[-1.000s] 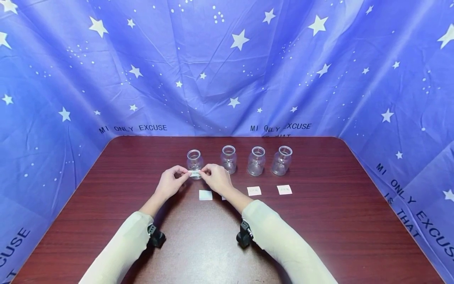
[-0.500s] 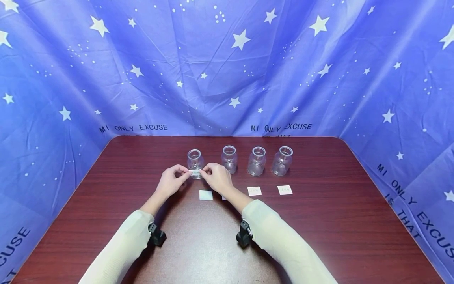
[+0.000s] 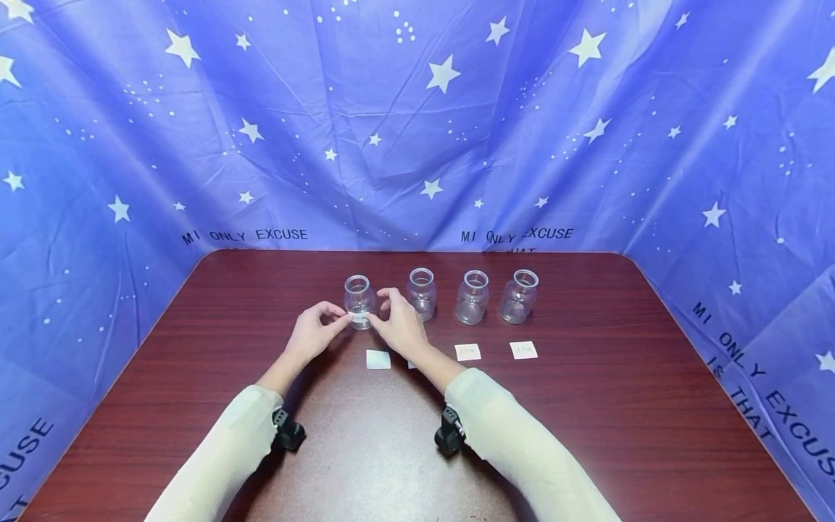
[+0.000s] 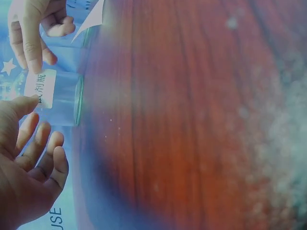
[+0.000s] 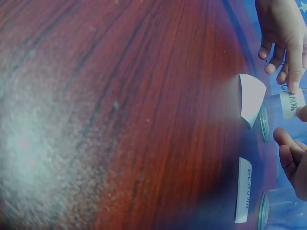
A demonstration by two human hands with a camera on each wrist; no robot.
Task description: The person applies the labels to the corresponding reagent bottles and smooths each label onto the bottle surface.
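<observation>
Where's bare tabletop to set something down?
Bare table lies right of the rightmost jar, left of the left hand, and between the wrist cameras. Crowded: around the labelled jar, between that hand and the right hand, with the next jar close by and paper squares in front.

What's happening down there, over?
Left grip, right grip: both touching label. Label against front of upright glass jar. Nothing visibly blocking; neighbouring jar close to right grip.

I note one clear glass jar, open-mouthed, upright, just below and left of frame centre; a white label, dark-lettered, lies across its lower front.
</observation>
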